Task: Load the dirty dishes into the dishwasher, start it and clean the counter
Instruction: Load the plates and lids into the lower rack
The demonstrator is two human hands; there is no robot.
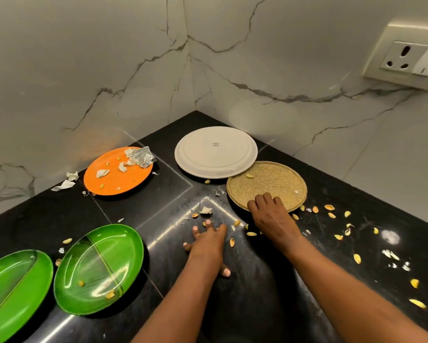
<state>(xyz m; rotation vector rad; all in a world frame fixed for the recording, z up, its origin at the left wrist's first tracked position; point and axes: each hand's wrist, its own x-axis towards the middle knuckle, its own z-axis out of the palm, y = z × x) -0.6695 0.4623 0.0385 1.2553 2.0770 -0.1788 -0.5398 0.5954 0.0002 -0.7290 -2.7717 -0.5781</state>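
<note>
Black polished stone table (270,280), set in a corner of white veined marble walls (84,70).

Round white plate (216,151), upside down, at 12 o'clock near the corner. Round speckled tan plate (270,181), at 1 o'clock, its rim tucked just under the white plate's edge.

Round orange plate (117,170), at 11 o'clock, carrying crumpled foil (143,156) and white paper scraps. Two oval glossy green plates at 8 o'clock: one (99,268) whole in view, the other (12,290) cut by the frame edge; a few yellow bits lie in the nearer one.

Yellow nut shells (329,207) scattered over the table from centre to 4 o'clock.

Left hand (209,243), centre, palm down on the table, fingers (195,229) spread wide, holding nothing.

Right hand (272,214), at 1 o'clock, fingers curled over the tan plate's near rim; whether they actually grip it cannot be told.

White wall socket (406,58), at 2 o'clock.
</note>
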